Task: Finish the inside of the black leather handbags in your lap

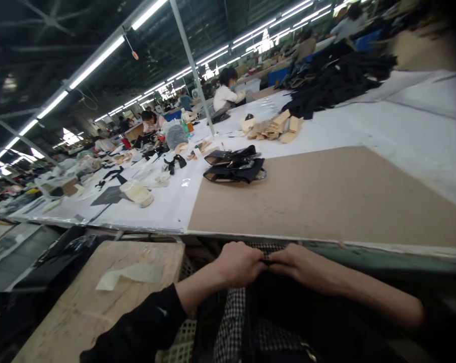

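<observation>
My left hand (238, 264) is closed, its back turned up, just below the front edge of the table. Close beside it on the right, my right hand (305, 266) has its fingers bent and pressed together. The fingertips of both hands nearly meet over black-and-white checked fabric (264, 248) and dark material below it. What the fingers grip is hidden. More checked fabric hangs beneath my left hand. On the table ahead lies a small stack of black shoe-like pieces (235, 169) with clear plastic parts, apart from my hands.
A brown board (318, 196) covers part of the white table (163, 206). Tan pieces (276, 127) and a black fabric pile (333, 80) lie farther back. A metal pole (192, 65) rises from the table. At left stands a worn tan surface (99, 297). Several people work beyond.
</observation>
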### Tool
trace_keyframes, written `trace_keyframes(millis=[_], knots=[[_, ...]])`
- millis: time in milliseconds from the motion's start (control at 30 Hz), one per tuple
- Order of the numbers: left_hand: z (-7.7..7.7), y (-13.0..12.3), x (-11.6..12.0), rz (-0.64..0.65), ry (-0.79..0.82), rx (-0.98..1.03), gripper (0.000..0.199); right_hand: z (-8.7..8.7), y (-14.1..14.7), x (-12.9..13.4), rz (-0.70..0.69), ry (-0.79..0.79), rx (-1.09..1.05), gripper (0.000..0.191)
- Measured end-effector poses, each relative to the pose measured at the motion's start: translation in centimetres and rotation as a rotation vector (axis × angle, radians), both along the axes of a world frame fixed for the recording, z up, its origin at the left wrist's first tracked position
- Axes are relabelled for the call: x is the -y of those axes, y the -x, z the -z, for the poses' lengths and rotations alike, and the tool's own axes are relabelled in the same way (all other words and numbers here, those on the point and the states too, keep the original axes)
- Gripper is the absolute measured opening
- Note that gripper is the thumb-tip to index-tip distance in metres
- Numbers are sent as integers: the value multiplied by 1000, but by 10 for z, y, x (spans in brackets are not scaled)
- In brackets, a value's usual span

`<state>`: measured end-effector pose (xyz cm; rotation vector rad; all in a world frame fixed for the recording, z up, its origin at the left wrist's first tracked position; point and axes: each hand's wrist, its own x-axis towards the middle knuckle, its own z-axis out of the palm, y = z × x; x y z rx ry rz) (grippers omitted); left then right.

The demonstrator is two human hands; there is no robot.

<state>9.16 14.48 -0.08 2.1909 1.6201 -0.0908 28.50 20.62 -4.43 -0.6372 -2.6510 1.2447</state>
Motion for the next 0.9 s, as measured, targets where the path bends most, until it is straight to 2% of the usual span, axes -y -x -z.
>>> trace_keyframes(millis=[67,133,233,467,567,700,900], knots=[[5,4,-3,-6,7,72,24,-5,3,-2,-27,21,88,27],[8,8,-6,-12,25,132,21,-8,8,-5,-42,29,164,33],[10,13,-7,-25,43,190,19,-9,13,-7,-81,59,135,44],[6,16,5,-12,72,288,21,-6,-3,-6,-46,245,98,28],[5,18,6,8,91,316,24,-8,-12,-4,-26,292,106,28],[7,16,8,4,69,303,31,-7,-12,2,8,253,65,30],[21,3,4,-84,-21,219,35,10,-6,4,118,181,37,25]])
